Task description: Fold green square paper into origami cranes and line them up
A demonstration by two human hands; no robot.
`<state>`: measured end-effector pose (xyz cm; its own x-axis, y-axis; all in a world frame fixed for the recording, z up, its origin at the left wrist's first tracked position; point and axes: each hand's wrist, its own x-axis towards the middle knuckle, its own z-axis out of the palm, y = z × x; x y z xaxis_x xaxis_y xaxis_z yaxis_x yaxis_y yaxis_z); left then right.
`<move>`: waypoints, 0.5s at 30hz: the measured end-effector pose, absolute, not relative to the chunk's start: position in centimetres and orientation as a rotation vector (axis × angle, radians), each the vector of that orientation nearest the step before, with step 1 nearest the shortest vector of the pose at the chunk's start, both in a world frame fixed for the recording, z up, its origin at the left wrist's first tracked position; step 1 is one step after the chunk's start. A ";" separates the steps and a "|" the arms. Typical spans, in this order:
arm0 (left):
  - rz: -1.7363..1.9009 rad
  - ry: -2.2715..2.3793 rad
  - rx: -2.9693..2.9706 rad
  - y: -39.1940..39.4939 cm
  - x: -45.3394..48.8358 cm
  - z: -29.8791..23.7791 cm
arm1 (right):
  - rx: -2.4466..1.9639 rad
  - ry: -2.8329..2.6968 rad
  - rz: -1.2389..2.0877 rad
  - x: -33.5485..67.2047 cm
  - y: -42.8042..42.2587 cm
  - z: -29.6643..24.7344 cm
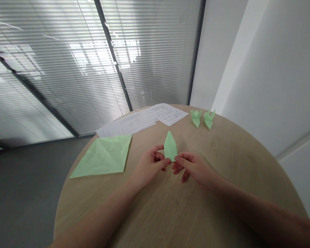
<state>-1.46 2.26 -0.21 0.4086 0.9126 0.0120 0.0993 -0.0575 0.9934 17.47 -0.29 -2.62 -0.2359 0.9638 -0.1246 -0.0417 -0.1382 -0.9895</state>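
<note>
A small piece of folded green origami paper (171, 146) is held upright above the table, its pointed end away from me and its straight edge toward me. My left hand (155, 162) pinches its lower left corner between thumb and fingers. At the lower right corner, my right hand (192, 167) grips the same paper with thumb and index finger, the other fingers curled loosely below. A creased green sheet (103, 155) lies spread out to the left of my left hand. Beyond my right hand stand two folded green paper cranes (196, 118), (209, 119) side by side.
The round wooden table (157, 210) has a curved edge. Several printed white sheets (167, 114) overlap at its far side. Behind it is a glass partition with blinds (155, 62), and a white wall (279, 69) rises on the right. Grey floor (23, 193) shows at left.
</note>
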 end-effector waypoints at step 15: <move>1.026 0.993 1.611 1.6 -1.0 -0.2 | -1.141 -1.317 1.478 17.5 -0.2 -2.3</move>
